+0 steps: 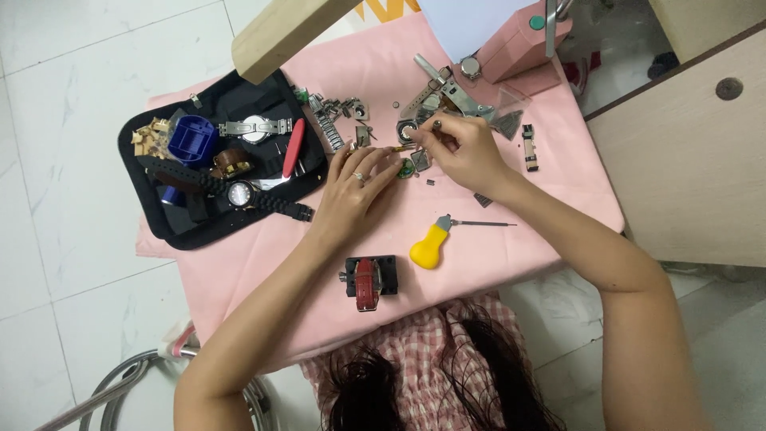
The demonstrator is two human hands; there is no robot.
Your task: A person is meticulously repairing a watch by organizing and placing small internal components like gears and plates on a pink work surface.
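Grip of right hand [467, 152] pinches small dark metal part [437, 124]; left hand [359, 183] fingertips press small green round watch piece [407, 168] onto pink-clothed surface [479, 255], just left of right hand.

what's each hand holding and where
Right hand: a thin tool, pinched near its top. Left hand: fingers on a small part; the hold cannot be told.
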